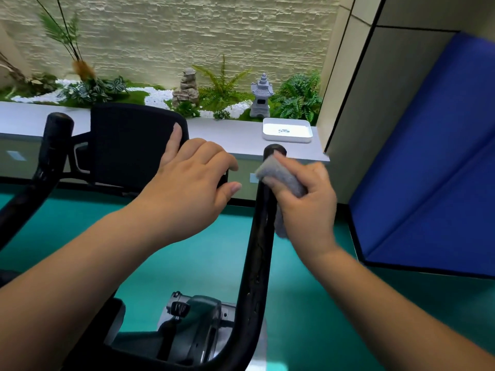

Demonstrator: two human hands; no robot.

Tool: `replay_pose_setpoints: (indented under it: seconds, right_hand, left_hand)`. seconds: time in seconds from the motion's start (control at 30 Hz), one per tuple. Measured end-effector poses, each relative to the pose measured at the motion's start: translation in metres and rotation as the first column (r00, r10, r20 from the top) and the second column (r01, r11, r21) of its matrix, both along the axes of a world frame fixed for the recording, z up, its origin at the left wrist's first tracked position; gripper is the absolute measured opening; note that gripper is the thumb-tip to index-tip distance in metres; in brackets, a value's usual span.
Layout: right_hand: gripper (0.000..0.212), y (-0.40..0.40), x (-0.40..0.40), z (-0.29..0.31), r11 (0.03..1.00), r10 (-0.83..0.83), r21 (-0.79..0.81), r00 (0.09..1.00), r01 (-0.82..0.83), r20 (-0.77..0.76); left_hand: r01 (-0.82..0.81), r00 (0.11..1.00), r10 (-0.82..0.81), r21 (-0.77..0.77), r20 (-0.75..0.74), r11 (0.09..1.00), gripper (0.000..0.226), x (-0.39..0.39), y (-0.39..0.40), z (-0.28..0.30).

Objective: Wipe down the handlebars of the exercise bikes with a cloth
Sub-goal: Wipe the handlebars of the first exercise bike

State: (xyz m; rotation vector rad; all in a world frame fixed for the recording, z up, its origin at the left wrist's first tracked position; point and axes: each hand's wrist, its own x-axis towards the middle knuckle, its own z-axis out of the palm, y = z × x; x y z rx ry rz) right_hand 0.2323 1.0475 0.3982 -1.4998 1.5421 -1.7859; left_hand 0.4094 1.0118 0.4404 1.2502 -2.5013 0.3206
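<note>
Here, the right hand [308,199] squeezes a gray cloth [284,183] against the right handlebar [261,236], near its top end | left hand [192,180] lies on the black screen [134,140], fingers loose, holding nothing | white tray [288,129] sits on the ledge [227,135] behind.

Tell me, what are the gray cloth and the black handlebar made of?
The gray cloth, gripped in the right hand, looks like soft, fuzzy microfiber or fleece: its surface is matte and nubbly. The black handlebar looks like a tube in rubbery or foam grip, dull with small dents; what is underneath is hidden.
</note>
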Motion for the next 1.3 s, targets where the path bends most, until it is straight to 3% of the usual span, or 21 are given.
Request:
replay_pose_setpoints:
  seconds: [0.13,0.3,0.43,0.53,0.7,1.0,1.3]
  right_hand:
    - [0.041,0.024,0.006,-0.018,1.000,0.006,0.020,1.000,-0.007,0.014]
    - [0.029,-0.007,-0.011,0.012,0.994,-0.100,0.053,0.989,0.095,0.110]
    - [0.013,0.007,-0.006,0.000,0.991,-0.040,0.129,0.988,0.020,0.150]
    - [0.014,0.026,0.002,-0.015,0.987,-0.034,0.163,0.973,-0.004,0.230]
    - [0.008,-0.013,-0.011,0.003,0.973,-0.024,0.223,0.930,-0.062,0.366]
    - [0.035,0.005,-0.004,-0.035,0.880,0.178,0.255,0.774,-0.402,0.607]
    - [0.040,-0.025,-0.017,0.000,0.890,0.195,0.256,0.821,-0.379,0.536]
  left_hand:
    - [-0.028,1.000,0.028,-0.008,0.015,1.000,0.046,-0.003,0.001,-0.001]
    - [-0.039,0.999,0.039,-0.005,0.012,0.999,0.047,-0.004,0.003,0.001]
    - [-0.057,0.998,0.057,0.001,0.011,0.998,0.047,-0.005,0.003,-0.001]
    - [-0.071,0.997,0.070,0.002,0.013,0.998,0.046,-0.006,0.003,-0.001]
    - [-0.077,0.997,0.077,0.014,0.014,0.997,0.042,-0.009,0.004,-0.001]
    - [-0.087,0.996,0.087,0.014,0.000,0.996,0.039,-0.009,0.004,-0.003]
    - [-0.075,0.997,0.075,0.009,-0.017,0.997,0.035,-0.008,0.003,-0.003]
